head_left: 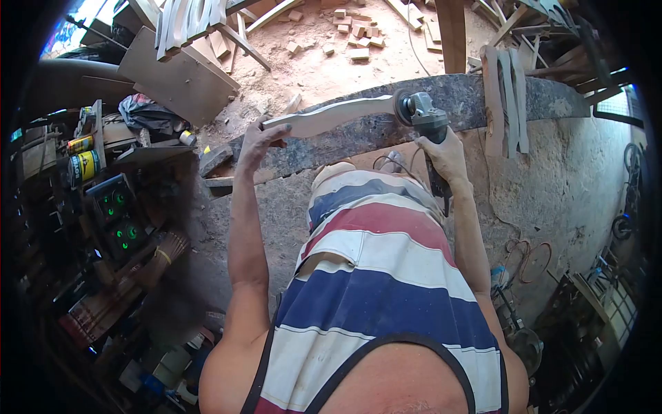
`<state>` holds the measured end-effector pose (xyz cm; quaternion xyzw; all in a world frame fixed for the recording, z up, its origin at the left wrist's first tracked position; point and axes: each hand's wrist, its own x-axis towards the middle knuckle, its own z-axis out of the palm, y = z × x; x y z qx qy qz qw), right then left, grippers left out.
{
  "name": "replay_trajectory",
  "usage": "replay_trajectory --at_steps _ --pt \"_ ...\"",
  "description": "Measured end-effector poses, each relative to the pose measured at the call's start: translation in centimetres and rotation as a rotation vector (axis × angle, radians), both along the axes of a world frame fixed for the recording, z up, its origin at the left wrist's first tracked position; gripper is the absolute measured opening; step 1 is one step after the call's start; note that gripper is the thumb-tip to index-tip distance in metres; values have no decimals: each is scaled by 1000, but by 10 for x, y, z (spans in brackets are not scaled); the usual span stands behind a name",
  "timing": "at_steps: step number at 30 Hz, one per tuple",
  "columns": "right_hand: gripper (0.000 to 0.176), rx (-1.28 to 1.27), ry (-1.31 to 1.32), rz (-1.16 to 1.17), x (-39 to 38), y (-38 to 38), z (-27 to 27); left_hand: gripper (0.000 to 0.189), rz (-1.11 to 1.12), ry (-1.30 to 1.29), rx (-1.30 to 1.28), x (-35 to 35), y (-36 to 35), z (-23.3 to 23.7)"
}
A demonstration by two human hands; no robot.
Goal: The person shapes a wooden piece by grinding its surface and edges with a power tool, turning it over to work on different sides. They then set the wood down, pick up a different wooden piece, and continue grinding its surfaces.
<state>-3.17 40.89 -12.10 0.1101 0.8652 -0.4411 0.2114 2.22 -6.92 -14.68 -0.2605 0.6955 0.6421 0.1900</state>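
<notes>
My left hand (261,141) grips the left end of a long, curved wooden piece (331,117), pale along its upper edge. The piece stretches rightward over a dark, worn workbench (386,145). In my right hand (445,155) is an angle grinder (429,117), fingers wrapped round its body. Its round disc (403,107) sits right at the right end of the wood. Below the hand the grinder's dark rear end points down toward me, and part of its body is hidden by my fingers.
Several curved wooden slats (507,103) hang over the bench at right, others (186,27) at upper left. Small wood blocks (358,34) litter the dusty ground beyond. A cable (493,196) runs down at right. Cans (84,165) crowd the left shelves, near a board (183,79).
</notes>
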Motion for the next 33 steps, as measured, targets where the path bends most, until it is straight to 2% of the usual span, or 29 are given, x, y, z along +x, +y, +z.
replay_trajectory --at_steps 4,8,13,17,18,23,25,29,33 --pt "52 20 -11 -33 -5 3 -8 60 63 -52 37 -1 -21 -19" --pt "51 45 -46 -75 -2 6 -13 60 36 -68 74 -3 -32 -31" --pt "52 110 -35 -95 11 -5 -14 51 -19 -82 20 -20 -23 -12" --pt "51 96 -54 -89 28 -27 0 48 -261 220 -78 -33 -20 -11" --pt "57 78 -24 -94 34 -34 3 48 -308 259 -98 -37 -10 2" --pt "58 -19 -50 -125 67 -77 20 50 -546 425 -383 -47 16 49" --pt "52 -63 -49 -107 75 -97 25 51 -591 419 -404 -50 20 57" --pt "65 -142 -70 -118 75 -131 40 50 -600 409 -376 -47 15 52" --pt "72 -79 -44 -43 73 -147 26 48 -587 370 -344 -46 23 57"
